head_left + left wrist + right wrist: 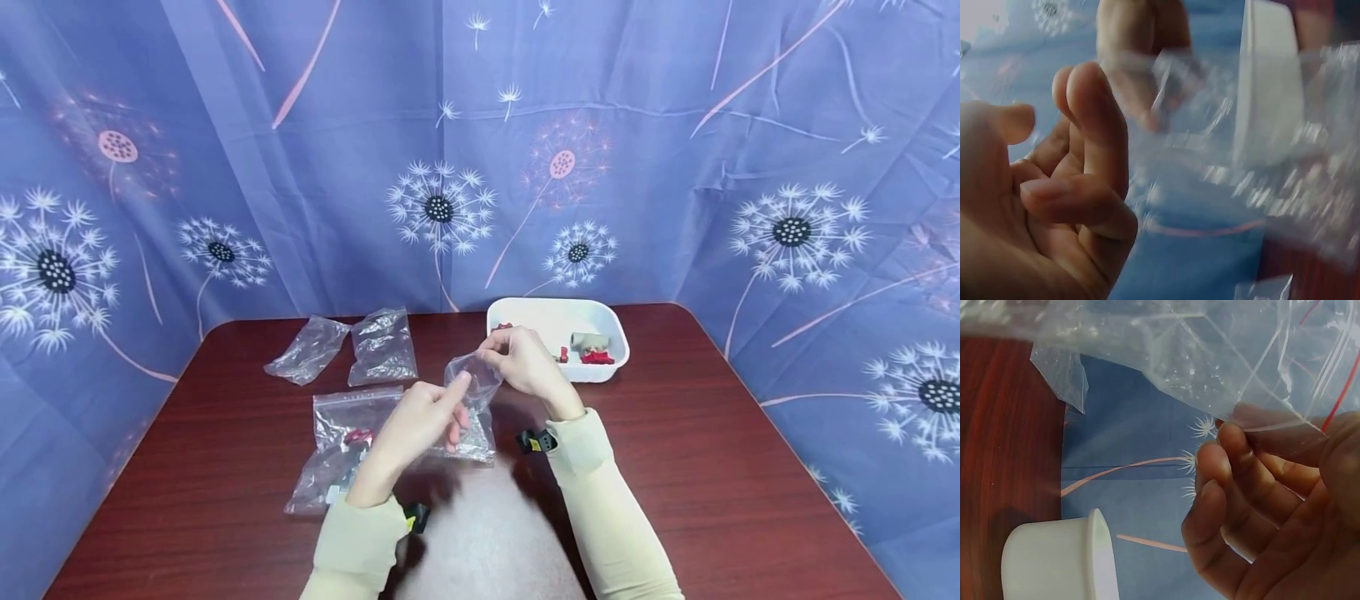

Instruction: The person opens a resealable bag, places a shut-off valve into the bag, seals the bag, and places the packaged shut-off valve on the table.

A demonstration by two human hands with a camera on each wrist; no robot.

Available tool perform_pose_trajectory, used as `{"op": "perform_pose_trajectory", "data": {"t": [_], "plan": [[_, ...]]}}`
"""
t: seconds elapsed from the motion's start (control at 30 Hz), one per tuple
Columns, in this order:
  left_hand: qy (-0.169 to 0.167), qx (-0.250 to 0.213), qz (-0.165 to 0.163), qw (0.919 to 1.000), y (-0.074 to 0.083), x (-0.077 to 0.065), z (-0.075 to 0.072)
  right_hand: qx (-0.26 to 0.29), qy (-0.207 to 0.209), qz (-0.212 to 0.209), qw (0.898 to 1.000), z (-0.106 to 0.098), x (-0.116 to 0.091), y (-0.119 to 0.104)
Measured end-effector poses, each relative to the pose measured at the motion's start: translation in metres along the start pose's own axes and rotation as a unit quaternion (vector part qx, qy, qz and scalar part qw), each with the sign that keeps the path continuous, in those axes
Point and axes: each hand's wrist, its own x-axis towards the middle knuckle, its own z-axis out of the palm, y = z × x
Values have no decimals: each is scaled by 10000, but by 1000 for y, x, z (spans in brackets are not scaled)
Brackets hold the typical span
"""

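A clear zip bag (476, 437) with many small shiny pieces in its lower part hangs from my right hand (528, 362). Thumb and fingers of that hand pinch its upper edge, and a red zip line crosses the bag (1222, 356) in the right wrist view. My left hand (420, 421) is just left of the bag, thumb extended. In the left wrist view the fingers (1100, 125) of the left hand bend loosely around nothing, and the bag (1297, 187) hangs apart from them, blurred.
Behind the right hand stands a white tray (555, 310) with red and grey-beige parts. A larger zip bag (337, 417) holding a red piece lies left of the left hand. Two clear bags (309, 350) (382, 346) lie at the back left, before a blue curtain (480, 108).
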Motion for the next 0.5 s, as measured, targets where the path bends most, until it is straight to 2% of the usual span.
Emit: {"op": "perform_pose_trajectory", "data": {"t": [0.07,0.13,0.2,0.27,0.33,0.43,0.5], "plan": [[157,29,41,9999,-1,-1,-10,29,-40,-8,10000,0,0,-1],[439,203,239,9985,-5,0,-21,76,-72,12,9999,-1,0,-3],[747,478,466,9950,-12,1,-30,94,-102,48,9999,-2,-1,-5],[813,792,655,9914,-21,3,-37,129,-135,98,9998,-3,-1,-7],[559,957,713,9913,-30,6,-40,147,-169,131,9997,-3,-2,-9],[-2,1171,846,9895,-43,10,-41,212,-247,172,9993,-4,-2,-10],[-212,1298,958,9867,-49,12,-40,253,-305,179,9991,-3,-2,-9]]}}
